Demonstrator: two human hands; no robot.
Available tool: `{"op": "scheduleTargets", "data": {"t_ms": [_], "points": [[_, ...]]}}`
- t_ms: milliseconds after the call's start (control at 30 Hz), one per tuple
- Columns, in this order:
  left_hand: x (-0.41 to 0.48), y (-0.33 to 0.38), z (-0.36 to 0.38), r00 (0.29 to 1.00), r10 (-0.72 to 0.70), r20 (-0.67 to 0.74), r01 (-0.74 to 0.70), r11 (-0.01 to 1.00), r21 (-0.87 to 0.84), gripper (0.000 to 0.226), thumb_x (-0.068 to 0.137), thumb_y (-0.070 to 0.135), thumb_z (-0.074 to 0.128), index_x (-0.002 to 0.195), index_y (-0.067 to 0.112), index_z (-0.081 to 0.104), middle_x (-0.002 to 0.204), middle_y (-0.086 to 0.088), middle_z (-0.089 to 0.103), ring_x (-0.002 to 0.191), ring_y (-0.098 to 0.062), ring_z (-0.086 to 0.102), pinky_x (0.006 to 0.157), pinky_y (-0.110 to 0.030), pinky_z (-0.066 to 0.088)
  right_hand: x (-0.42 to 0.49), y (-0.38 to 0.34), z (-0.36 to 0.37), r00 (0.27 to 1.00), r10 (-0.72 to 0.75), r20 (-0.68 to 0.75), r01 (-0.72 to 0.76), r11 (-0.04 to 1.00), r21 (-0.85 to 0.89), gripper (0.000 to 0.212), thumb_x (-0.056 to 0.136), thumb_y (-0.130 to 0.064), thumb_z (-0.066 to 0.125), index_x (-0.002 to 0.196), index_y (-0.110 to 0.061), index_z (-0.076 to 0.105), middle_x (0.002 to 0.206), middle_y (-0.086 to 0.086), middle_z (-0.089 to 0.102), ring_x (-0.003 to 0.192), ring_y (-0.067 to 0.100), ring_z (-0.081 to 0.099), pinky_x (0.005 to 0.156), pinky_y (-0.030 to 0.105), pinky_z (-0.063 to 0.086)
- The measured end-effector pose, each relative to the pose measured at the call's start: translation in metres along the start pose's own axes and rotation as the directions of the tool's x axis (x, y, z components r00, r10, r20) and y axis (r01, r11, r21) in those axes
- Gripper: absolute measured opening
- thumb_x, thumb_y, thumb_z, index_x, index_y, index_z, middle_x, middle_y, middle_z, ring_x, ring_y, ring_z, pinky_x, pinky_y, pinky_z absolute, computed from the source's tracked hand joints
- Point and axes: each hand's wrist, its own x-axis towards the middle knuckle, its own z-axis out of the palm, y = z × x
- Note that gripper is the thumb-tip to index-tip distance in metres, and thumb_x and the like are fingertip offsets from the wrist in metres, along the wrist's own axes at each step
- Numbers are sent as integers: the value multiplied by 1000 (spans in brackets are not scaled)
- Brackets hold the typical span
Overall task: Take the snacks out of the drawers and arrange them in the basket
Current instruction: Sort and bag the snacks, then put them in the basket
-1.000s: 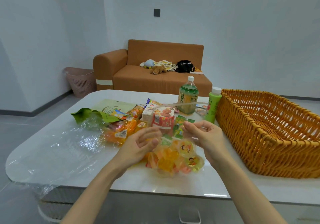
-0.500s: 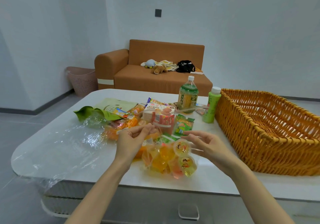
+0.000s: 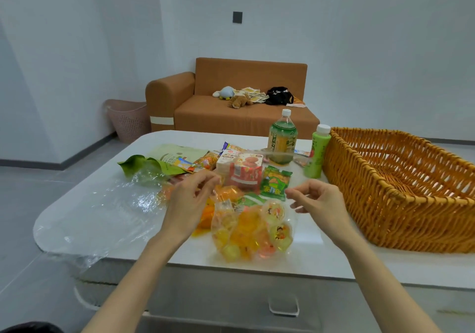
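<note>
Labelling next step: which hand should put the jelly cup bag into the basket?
Right: the right hand is nearest the basket, beside the jelly cup bag; the left hand is farther off.
</note>
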Motion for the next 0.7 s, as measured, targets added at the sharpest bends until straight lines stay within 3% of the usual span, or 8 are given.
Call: {"op": "scheduleTargets", "data": {"t_ms": [67, 133, 233, 333, 400, 533, 600, 700], "points": [[0, -2, 3, 991, -134, 24, 136, 981, -136, 18, 95, 30, 52, 84, 25, 66, 77, 9, 67, 74, -8, 65, 68, -22, 52, 3, 8, 4, 987, 142, 78, -142, 990, -2, 20, 89, -27, 64, 91, -7, 65, 86, 2, 74, 79, 14, 70, 71, 28, 58], [1, -2, 6, 941, -322, 105, 338, 888, -311, 20, 97, 27, 50, 91, 19, 67, 85, -2, 70, 84, -20, 68, 74, -29, 58, 2, 17, 3, 938, 271, 216, -261, 962, -74, 21, 91, -34, 61, 101, -15, 62, 97, -2, 72, 91, 12, 67, 81, 31, 55], [1, -8, 7, 867, -445, 225, 498, 788, -362, 21, 95, 32, 53, 102, 20, 68, 93, -3, 72, 93, -19, 68, 84, -33, 57, -3, 24, 3, 865, 353, 357, -336, 935, -111, 25, 90, -37, 62, 103, -16, 67, 100, 0, 72, 85, 11, 67, 82, 31, 57], [-7, -17, 14, 758, -529, 381, 639, 719, -272, 31, 95, 38, 51, 107, 15, 69, 105, 0, 72, 104, -19, 66, 89, -31, 53, -9, 27, 13, 898, 334, 288, -349, 937, -1, 24, 92, -30, 61, 90, -7, 67, 93, 7, 73, 69, 13, 64, 64, 26, 56], [-10, -19, 20, 732, -564, 381, 673, 686, -277, 30, 95, 38, 52, 100, 13, 68, 109, 0, 71, 104, -18, 66, 86, -31, 52, -13, 28, 20, 942, 273, 194, -285, 958, 34, 24, 91, -26, 64, 79, -6, 63, 84, 8, 74, 64, 16, 61, 61, 28, 53], [-10, -8, 22, 742, -611, 276, 638, 517, -570, 13, 94, 24, 57, 92, 11, 60, 94, -1, 72, 82, -16, 68, 63, -26, 56, -15, 18, 22, 981, 182, 59, -187, 978, 89, 25, 85, -24, 70, 67, -9, 60, 74, 5, 74, 63, 15, 67, 59, 27, 53], [-8, -5, 15, 791, -580, 196, 563, 565, -603, 13, 91, 22, 60, 91, 10, 65, 86, -1, 73, 72, -14, 65, 64, -25, 58, -14, 8, 16, 981, 194, -13, -187, 959, 211, 24, 78, -19, 76, 64, -7, 60, 68, 9, 73, 59, 15, 68, 58, 27, 55], [-6, -1, -3, 907, -402, 127, 415, 801, -431, 17, 87, 17, 65, 99, 10, 74, 84, -5, 75, 74, -16, 70, 70, -28, 59, -12, -3, 4, 964, 267, 1, -254, 917, 308, 25, 72, -22, 77, 65, -5, 60, 66, 8, 72, 57, 13, 65, 54, 23, 54]]}}
